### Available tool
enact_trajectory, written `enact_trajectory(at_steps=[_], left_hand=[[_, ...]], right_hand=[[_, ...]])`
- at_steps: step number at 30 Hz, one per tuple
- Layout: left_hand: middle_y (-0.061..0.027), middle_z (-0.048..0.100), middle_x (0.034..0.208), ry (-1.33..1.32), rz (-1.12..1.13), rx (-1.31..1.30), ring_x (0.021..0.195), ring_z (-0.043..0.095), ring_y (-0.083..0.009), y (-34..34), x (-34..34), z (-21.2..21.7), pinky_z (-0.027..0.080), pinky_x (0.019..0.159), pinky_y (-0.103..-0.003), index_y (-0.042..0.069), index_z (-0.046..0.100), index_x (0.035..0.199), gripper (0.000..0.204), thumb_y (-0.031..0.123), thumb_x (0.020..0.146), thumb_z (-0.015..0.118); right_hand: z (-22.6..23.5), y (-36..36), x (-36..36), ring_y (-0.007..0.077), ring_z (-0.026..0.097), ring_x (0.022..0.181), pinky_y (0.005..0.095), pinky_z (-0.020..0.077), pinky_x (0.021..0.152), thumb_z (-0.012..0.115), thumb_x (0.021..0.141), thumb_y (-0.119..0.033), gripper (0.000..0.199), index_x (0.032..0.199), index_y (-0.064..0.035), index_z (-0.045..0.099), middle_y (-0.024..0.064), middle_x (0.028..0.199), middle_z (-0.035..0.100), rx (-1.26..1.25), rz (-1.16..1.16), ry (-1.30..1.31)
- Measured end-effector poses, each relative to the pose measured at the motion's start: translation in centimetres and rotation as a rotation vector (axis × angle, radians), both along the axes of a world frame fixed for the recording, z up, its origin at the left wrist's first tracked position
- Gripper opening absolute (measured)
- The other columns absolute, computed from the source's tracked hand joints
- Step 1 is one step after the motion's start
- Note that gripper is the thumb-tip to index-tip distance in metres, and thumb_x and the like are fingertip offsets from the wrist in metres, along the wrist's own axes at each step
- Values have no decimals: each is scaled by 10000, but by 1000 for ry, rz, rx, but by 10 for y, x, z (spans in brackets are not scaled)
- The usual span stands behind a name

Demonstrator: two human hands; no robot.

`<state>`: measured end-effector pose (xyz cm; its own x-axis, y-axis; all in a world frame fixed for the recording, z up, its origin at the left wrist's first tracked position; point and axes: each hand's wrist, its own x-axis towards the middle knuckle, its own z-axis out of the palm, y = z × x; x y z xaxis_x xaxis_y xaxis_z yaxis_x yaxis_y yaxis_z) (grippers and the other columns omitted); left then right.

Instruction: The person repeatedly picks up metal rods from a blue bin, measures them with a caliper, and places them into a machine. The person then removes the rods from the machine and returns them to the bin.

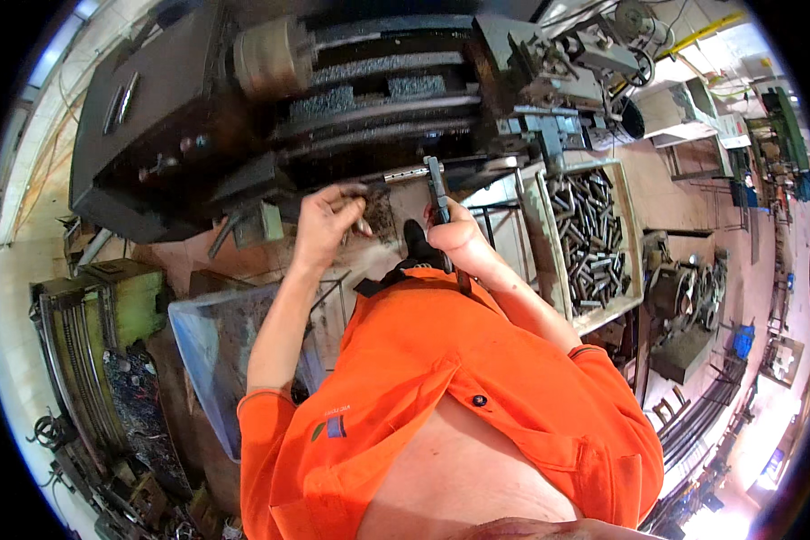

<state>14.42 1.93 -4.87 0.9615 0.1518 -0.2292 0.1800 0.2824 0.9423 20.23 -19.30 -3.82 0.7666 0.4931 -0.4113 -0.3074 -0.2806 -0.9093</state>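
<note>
My right hand (454, 229) is closed around a dark, narrow bar-shaped tool (437, 187) that points up toward the lathe (369, 81). What kind of tool it is, I cannot make out. Just left of its upper end is a short silver piece with dark marks (405, 174); whether the two touch is unclear. To the left, my left hand (326, 223) hangs in front of the lathe, its fingers bent but apart, and nothing shows in them. The lathe's chuck (270, 58) looks blurred at the upper left.
A wooden box (634, 261) at right is filled with many short metal cylinders (592, 229). At lower left stand a bluish plastic bin (198, 337) and a green machine (130, 301). Metal chips (328, 101) lie in the lathe bed. My shoe (416, 241) is on the floor below my hands.
</note>
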Motion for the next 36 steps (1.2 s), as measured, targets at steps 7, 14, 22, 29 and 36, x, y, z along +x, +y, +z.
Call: enact_trajectory(at_steps=[7, 14, 22, 29, 36], left_hand=[[-145, 555, 1095, 96, -276, 97, 1005, 536, -192, -76, 34, -9, 429, 882, -309, -73, 424, 1194, 552, 150, 748, 661], [-108, 524, 1112, 27, -361, -55, 1051, 519, -191, -88, 101, -20, 431, 893, -313, -37, 418, 1147, 606, 214, 704, 748], [-53, 560, 977, -95, -265, -382, 899, 577, -149, -79, 138, -4, 482, 817, -296, -27, 449, 1102, 628, 179, 619, 793], [-37, 562, 935, -85, -322, -355, 864, 565, -132, -55, 142, 2, 465, 791, -260, -17, 490, 1065, 581, 198, 617, 792], [-14, 541, 851, -92, -344, -361, 811, 546, -112, -39, 141, -3, 456, 725, -245, 11, 511, 930, 445, 208, 636, 782]], right_hand=[[-11, 14, 93, 99, 383, 616, 250, 354, 532, 534, 621, -102, 220, 810, -16, 462, 15, 661, 421, 162, -118, -110], [-5, 33, 139, 100, 371, 619, 254, 358, 542, 534, 636, -110, 175, 775, -29, 467, -1, 670, 426, 169, -193, -35], [20, 49, 163, 114, 439, 641, 254, 384, 559, 537, 636, -114, 279, 883, 12, 504, 29, 699, 489, 194, -189, -92], [22, 72, 172, 141, 458, 637, 291, 407, 570, 558, 623, -128, 242, 811, 12, 501, 62, 686, 501, 35, -176, -192], [29, 88, 168, 140, 463, 617, 299, 401, 545, 578, 632, -129, 205, 757, 5, 486, 49, 646, 488, 17, -203, -133]])
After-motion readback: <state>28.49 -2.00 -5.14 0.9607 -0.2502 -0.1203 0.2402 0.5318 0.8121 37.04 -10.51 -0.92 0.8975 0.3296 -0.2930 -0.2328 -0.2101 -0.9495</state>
